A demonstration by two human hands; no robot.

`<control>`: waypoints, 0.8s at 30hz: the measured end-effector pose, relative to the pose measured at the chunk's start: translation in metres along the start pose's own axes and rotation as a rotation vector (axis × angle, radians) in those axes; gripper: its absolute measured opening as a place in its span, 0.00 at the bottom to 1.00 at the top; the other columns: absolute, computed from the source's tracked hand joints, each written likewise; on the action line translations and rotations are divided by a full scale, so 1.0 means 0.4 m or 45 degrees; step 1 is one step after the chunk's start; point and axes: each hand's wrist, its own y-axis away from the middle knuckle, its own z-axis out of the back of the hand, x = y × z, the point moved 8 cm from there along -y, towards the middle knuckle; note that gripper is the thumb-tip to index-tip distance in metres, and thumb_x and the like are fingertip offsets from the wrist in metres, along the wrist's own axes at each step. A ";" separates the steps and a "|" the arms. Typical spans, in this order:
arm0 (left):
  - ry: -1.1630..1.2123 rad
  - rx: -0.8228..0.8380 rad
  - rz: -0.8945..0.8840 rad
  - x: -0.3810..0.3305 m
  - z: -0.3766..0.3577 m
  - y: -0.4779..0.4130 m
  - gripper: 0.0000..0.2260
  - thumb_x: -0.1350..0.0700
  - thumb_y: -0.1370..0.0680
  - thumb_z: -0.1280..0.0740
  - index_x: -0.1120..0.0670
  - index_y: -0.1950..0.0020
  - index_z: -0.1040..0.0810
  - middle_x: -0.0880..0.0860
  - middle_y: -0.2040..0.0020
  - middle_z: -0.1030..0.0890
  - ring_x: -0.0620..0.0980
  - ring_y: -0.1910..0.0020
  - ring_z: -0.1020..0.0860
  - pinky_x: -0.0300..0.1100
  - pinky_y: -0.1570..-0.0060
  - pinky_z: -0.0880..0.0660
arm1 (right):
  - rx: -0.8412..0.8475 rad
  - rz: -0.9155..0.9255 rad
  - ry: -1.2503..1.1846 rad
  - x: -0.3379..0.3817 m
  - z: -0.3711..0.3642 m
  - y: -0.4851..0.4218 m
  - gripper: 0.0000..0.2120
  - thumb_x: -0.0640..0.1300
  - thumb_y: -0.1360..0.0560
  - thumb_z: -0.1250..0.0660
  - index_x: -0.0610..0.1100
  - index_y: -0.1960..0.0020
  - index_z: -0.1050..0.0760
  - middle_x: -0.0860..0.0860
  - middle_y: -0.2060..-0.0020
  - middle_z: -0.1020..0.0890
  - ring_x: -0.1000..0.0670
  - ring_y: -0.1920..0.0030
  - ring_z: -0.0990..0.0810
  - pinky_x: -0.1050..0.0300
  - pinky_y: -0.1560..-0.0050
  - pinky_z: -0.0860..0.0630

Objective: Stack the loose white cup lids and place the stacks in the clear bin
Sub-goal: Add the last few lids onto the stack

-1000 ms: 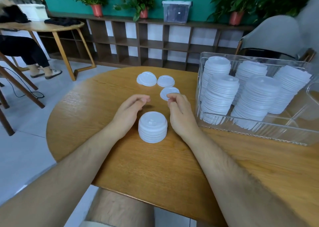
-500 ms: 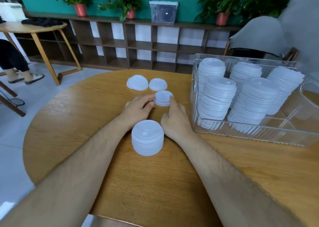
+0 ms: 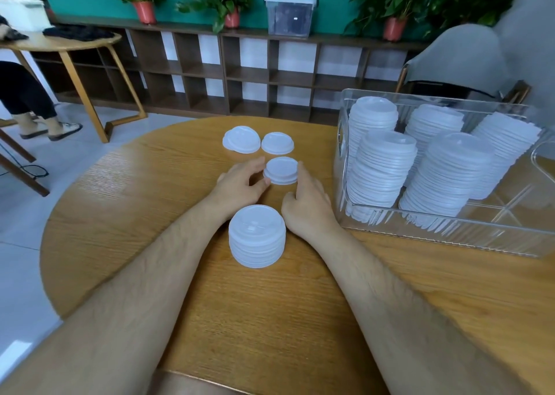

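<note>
A short stack of white lids (image 3: 257, 234) stands on the round wooden table (image 3: 126, 214) between my forearms. Beyond it lies a small pile of two or three lids (image 3: 281, 170). My left hand (image 3: 240, 184) touches that pile's left edge with its fingertips, and my right hand (image 3: 306, 199) presses its right edge with the index finger. Farther back lie a loose pair of overlapping lids (image 3: 241, 139) and a single lid (image 3: 277, 143). The clear bin (image 3: 450, 229) at the right holds several tall lid stacks (image 3: 381, 172).
A grey-covered chair (image 3: 459, 55) stands behind the bin. A low dark shelf (image 3: 228, 73) with potted plants and a storage box runs along the green wall. At the left is another wooden table (image 3: 60, 43) with a seated person's legs (image 3: 27, 100) beside it.
Both hands have reached forward past the near stack and closed in on the small lid pile from either side. The view has shifted slightly.
</note>
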 end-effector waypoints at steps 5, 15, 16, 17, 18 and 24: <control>0.113 -0.053 -0.013 0.006 0.007 0.002 0.14 0.55 0.21 0.29 0.42 0.38 0.23 0.37 0.45 0.25 0.44 0.35 0.27 0.48 0.30 0.31 | -0.086 0.098 -0.152 -0.001 0.008 -0.001 0.29 0.37 0.20 0.42 0.45 0.20 0.41 0.51 0.25 0.33 0.51 0.24 0.37 0.51 0.23 0.40; 0.671 -0.164 0.129 0.017 0.057 0.048 0.20 0.53 0.26 0.22 0.49 0.35 0.21 0.50 0.38 0.22 0.45 0.38 0.22 0.37 0.37 0.28 | -0.269 0.305 -0.424 0.034 0.050 0.018 0.15 0.42 0.17 0.37 0.45 0.30 0.27 0.54 0.38 0.26 0.59 0.39 0.25 0.67 0.36 0.30; 0.730 -0.184 0.140 0.019 0.063 0.054 0.20 0.51 0.27 0.22 0.48 0.36 0.20 0.50 0.39 0.20 0.46 0.38 0.22 0.38 0.38 0.28 | -0.262 0.311 -0.471 0.040 0.055 0.025 0.14 0.43 0.17 0.38 0.46 0.32 0.26 0.54 0.38 0.25 0.61 0.40 0.25 0.69 0.37 0.30; 0.762 -0.203 0.136 0.018 0.069 0.060 0.20 0.48 0.28 0.23 0.48 0.37 0.19 0.50 0.40 0.19 0.46 0.39 0.22 0.39 0.37 0.27 | -0.249 0.315 -0.514 0.046 0.059 0.032 0.13 0.43 0.16 0.39 0.48 0.34 0.25 0.55 0.39 0.24 0.62 0.40 0.25 0.72 0.39 0.31; 0.775 -0.213 0.128 0.017 0.072 0.066 0.20 0.48 0.29 0.23 0.48 0.38 0.19 0.50 0.40 0.18 0.46 0.39 0.22 0.40 0.37 0.27 | -0.236 0.326 -0.540 0.051 0.063 0.038 0.12 0.44 0.16 0.39 0.49 0.34 0.24 0.56 0.39 0.23 0.63 0.40 0.25 0.74 0.40 0.31; 0.746 -0.218 0.008 -0.033 0.081 0.121 0.17 0.54 0.26 0.25 0.53 0.38 0.20 0.48 0.41 0.17 0.47 0.42 0.21 0.47 0.36 0.25 | -0.120 0.331 -0.504 0.051 0.060 0.050 0.17 0.49 0.20 0.32 0.56 0.32 0.28 0.61 0.42 0.22 0.58 0.40 0.25 0.63 0.43 0.26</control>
